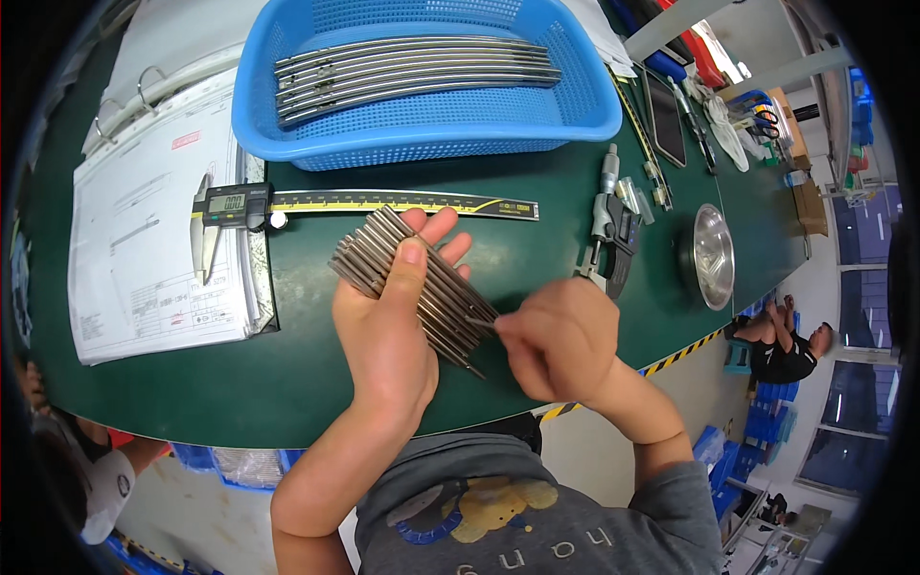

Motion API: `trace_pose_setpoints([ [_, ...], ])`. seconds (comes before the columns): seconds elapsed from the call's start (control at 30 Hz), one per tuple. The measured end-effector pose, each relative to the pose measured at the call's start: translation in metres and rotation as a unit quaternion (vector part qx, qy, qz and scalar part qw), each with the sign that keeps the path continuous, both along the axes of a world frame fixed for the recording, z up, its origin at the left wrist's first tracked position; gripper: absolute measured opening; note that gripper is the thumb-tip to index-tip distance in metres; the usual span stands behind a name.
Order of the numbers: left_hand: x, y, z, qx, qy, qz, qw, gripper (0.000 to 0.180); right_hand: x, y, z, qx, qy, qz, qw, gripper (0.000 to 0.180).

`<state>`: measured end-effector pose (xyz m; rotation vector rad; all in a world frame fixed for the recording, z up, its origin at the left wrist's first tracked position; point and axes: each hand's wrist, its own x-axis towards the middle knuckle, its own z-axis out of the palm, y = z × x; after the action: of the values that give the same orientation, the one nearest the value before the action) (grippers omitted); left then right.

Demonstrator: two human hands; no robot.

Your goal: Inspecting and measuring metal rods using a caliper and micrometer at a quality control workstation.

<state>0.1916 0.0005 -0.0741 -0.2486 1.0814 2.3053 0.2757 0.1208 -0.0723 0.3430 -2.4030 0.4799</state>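
My left hand (pixel 393 316) is closed round a bundle of thin metal rods (pixel 426 287), its thumb pressed across the top. The rods slant from upper left to lower right above the green table. At their lower right end, my right hand (pixel 561 335) has its fingers pinched at the end of a rod; whether that rod is separate from the bundle is hard to tell. Just beyond the bundle lies a digital caliper (pixel 374 202). To the right of my hands rests a digital micrometer (pixel 613 225).
A blue plastic basket (pixel 422 144) at the back holds several longer metal rods (pixel 412 77). An open ring binder of drawings (pixel 158 240) is at the left. A metal bowl (pixel 712 257), a phone (pixel 663 117) and scissors (pixel 767 120) sit on the right. Other people are at both sides.
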Motion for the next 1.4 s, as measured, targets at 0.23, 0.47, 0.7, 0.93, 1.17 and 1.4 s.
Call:
trace_pose_setpoints([
  [0.23,0.000,-0.003,-0.004,-0.009,0.017,0.005,1.000,0.027,-0.004,0.003,0.003,-0.038,-0.013,-0.012,0.999,0.021],
  [0.47,-0.001,-0.003,-0.003,-0.003,0.025,-0.002,1.000,0.030,-0.004,0.005,-0.003,-0.091,-0.041,-0.023,0.995,0.020],
  [0.7,-0.001,-0.004,-0.006,-0.003,0.037,-0.013,0.999,0.032,-0.007,0.003,-0.005,-0.080,-0.032,-0.007,0.996,0.020],
  [0.93,-0.001,-0.004,-0.005,-0.006,0.041,-0.010,0.999,0.029,0.000,-0.004,-0.004,0.078,0.004,-0.029,0.997,0.022],
  [1.17,0.000,-0.003,-0.004,-0.013,0.044,-0.016,0.999,0.029,-0.003,-0.001,-0.007,0.054,-0.051,-0.025,0.997,0.025],
  [1.4,-0.002,-0.004,-0.004,-0.017,0.052,-0.019,0.998,0.031,0.000,-0.003,-0.001,-0.017,-0.026,-0.014,0.999,0.016],
])
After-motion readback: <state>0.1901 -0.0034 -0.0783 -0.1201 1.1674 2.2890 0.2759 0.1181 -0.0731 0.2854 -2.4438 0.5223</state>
